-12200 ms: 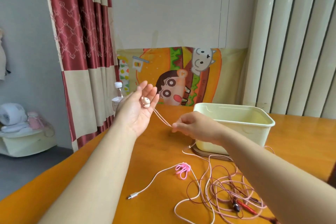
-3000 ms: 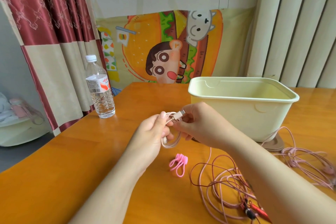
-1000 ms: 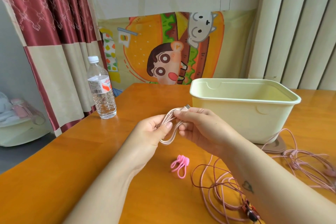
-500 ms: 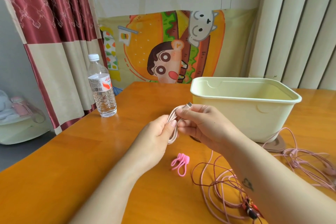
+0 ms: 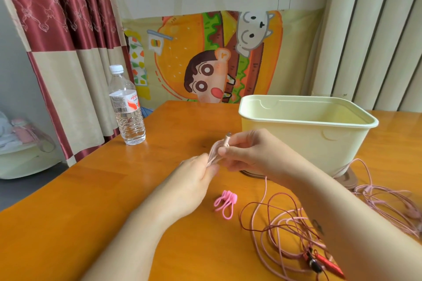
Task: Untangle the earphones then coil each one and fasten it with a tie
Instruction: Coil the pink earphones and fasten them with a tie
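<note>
Orange wood fills your view, a glossy tabletop (image 5: 91, 201) backed by a cartoon burger poster and a red-and-cream curtain. Your left hand (image 5: 194, 180) is clenched around the lower end of a small bundle of pale pink earphone cord (image 5: 214, 155), and your right hand (image 5: 249, 153) pinches the upper end of the same coil, thumb and fingers closed on it, with the metal plug (image 5: 227, 138) sticking out just above your right fingertips. So one earphone is already wound up and held between both hands above the tabletop; the step in hand looks like finishing that coil before it gets fastened. Just below and slightly to the right of your left hand lies the pink tie (image 5: 225, 204), loose on the wood and untouched. The next move probably calls for keeping the bundle squeezed with one hand so the loops do not spring apart, while the other lets go, reaches down for the tie and wraps it around the middle. Beneath your right forearm sits a loose tangle of pink and dark red cords (image 5: 280, 230), which I judge to be the earphones still waiting. Beyond your right hand stands a cream plastic tub (image 5: 306, 134), with more pink cord trailing by its far corner. Off past your left hand stands a water bottle (image 5: 126, 109).
</note>
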A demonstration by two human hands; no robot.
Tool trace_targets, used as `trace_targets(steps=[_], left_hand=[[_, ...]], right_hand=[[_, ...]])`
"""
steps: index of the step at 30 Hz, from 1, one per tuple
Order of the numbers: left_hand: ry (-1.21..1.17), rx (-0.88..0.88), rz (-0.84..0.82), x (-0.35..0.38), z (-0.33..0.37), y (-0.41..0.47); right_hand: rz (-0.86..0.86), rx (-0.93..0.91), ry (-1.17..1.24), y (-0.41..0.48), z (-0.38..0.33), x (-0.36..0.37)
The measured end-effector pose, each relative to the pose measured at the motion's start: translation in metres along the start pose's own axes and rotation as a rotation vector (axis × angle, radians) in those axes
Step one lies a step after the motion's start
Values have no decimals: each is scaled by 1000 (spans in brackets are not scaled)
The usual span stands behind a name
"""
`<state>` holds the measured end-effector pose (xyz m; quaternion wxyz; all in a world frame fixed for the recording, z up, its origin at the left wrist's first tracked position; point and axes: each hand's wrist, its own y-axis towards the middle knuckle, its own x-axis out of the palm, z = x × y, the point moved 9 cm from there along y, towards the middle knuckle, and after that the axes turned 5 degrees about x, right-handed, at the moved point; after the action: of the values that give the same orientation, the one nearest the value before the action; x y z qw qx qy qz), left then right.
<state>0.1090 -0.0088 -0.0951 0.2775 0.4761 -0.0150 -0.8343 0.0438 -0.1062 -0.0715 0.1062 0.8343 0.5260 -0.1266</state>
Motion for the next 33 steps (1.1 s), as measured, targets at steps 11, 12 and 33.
trace_targets(steps=[11, 12, 33], left_hand=[[-295, -231, -150, 37, -28, 0], [-318, -238, -176, 41, -28, -1], [-538, -266, -107, 42, -23, 3]], right_hand=[[-210, 273, -797, -2, 64, 21], [-206, 263, -784, -1, 65, 21], [-151, 158, -265, 8, 61, 15]])
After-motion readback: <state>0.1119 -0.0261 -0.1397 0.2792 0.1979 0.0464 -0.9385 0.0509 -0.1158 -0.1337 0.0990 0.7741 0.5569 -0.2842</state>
